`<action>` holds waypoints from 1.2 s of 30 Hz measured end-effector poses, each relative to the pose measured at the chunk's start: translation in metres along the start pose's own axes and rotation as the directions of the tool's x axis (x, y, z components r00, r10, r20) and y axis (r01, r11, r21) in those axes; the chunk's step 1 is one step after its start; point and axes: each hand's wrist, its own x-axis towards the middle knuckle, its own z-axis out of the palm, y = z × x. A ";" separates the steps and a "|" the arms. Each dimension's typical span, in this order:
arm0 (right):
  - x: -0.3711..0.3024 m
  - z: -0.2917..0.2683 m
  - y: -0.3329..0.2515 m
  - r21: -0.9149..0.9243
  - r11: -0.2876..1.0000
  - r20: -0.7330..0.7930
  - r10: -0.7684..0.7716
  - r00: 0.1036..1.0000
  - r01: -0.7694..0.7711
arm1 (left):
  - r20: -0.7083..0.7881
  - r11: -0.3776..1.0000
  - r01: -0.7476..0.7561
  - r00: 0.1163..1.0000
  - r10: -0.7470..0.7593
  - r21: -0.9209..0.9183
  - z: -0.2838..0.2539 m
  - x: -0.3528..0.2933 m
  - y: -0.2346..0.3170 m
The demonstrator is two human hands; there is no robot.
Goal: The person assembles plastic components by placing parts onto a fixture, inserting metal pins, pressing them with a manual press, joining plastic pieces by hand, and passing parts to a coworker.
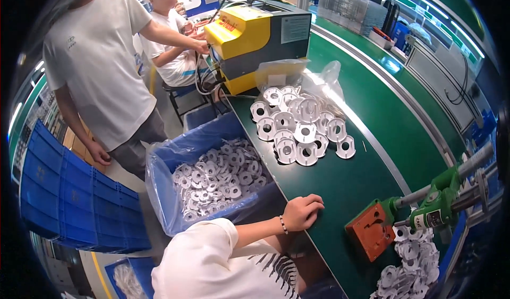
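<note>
My left hand (303, 212), with a beaded bracelet on its wrist, rests at the near left edge of the green-topped table (340, 190). Its fingers are loosely bent, slightly apart, with nothing visible in them. Right of it stands a green hand press (435, 203) with an orange-brown fixture block (372, 231). A heap of white ring-shaped plastic parts (409, 267) lies below the press. Farther up the table is another pile of white round plastic parts (305, 132), beside clear plastic bags (324, 83). My right hand is out of view.
Left of the table, a blue lined bin (159, 192) holds many white parts. A yellow and grey machine (260, 46) stands at the table's far end. One person (101, 65) stands beside it; another (170, 60) sits behind. Stacked blue crates (79, 192) are at far left.
</note>
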 end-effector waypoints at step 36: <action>-0.013 0.032 -0.127 0.659 0.317 0.467 0.539 0.701 -0.683 | 0.548 0.711 0.232 0.798 0.252 -0.664 0.051 0.043 0.147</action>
